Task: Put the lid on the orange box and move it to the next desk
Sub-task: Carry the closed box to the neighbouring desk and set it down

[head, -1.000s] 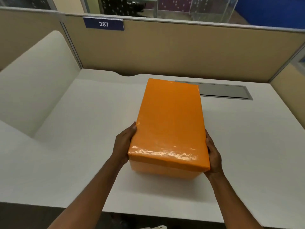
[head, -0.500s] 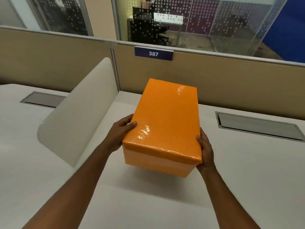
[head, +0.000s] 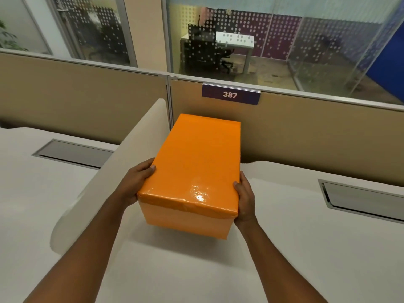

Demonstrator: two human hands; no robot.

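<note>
Indoors, both hands clasping lidded orange box (head: 194,169) above white desk (head: 306,248), beige partition (head: 317,136), glass-walled office behind.

Box (head: 192,171) between my grips, left hand (head: 136,182) on its left side, right hand (head: 246,200) on its right, above the divider (head: 122,162) between two tabletops. Lid (head: 196,162) on box. Back panel (head: 306,136) behind; number plate (head: 230,94) on it.

The orange box (head: 192,171) is hiding both hands' fingers and the desk beneath; the right-hand cable tray (head: 363,197) is running off the frame's right edge.
</note>
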